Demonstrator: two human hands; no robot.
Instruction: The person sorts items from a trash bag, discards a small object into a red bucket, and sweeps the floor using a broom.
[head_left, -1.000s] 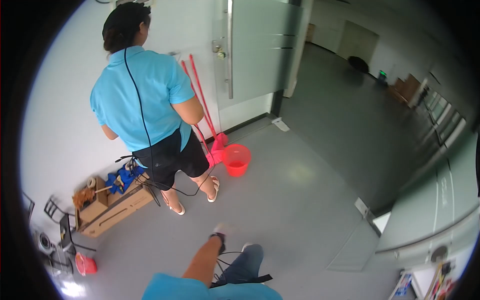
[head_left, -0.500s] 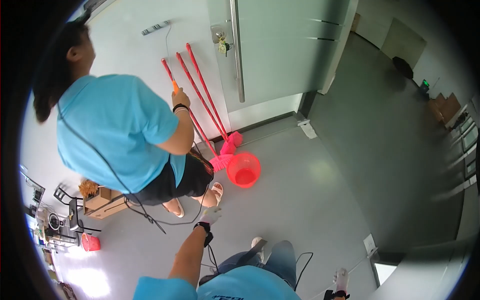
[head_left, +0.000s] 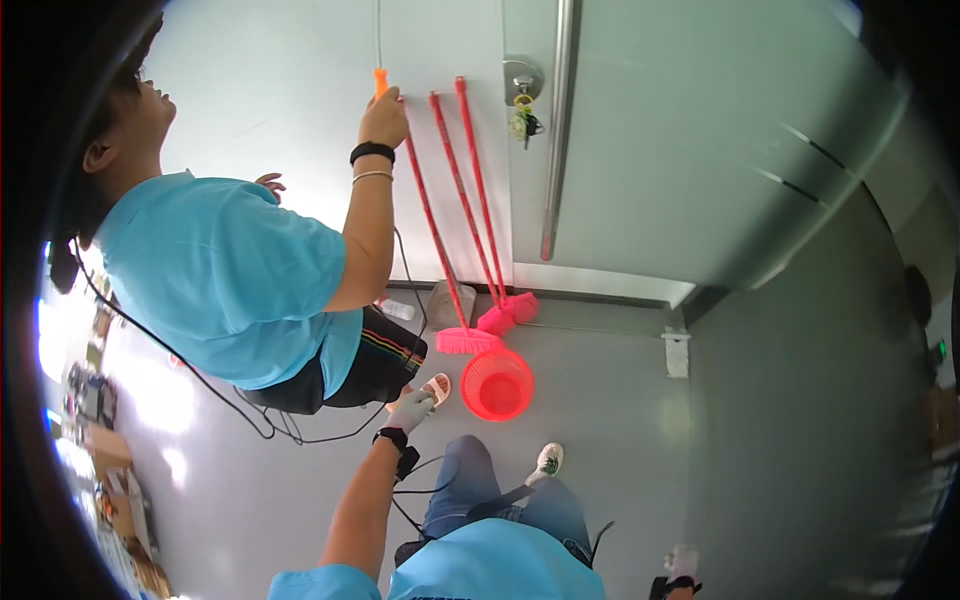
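Observation:
My left hand [head_left: 410, 410], in a whitish glove, hangs in front of me with its fingers loosely apart and nothing seen in it. Behind it is the sandalled foot of a co-worker. Low at the right, my right hand [head_left: 682, 562], also gloved, is small and blurred; its fingers cannot be made out. A red mesh basket [head_left: 498, 386] stands on the floor ahead, nearest my left hand. Beyond it, a pink broom [head_left: 468, 341] and pink-headed tools [head_left: 508, 313] lean on the wall by their red handles. A grey dustpan [head_left: 449, 303] is behind the broom.
A co-worker [head_left: 225, 270] in a blue shirt stands at the left, holding an orange handle [head_left: 381, 82] with a thin metal rod. A black cable [head_left: 330, 438] loops near the floor. Ahead right is a frosted glass door [head_left: 680, 150] with keys [head_left: 522, 120]. Boxes [head_left: 110, 455] stand far left.
My view has moved closer to the wall and swung right. The co-worker's orange handle is higher in the picture, its roller out of view. My stepping feet have changed places.

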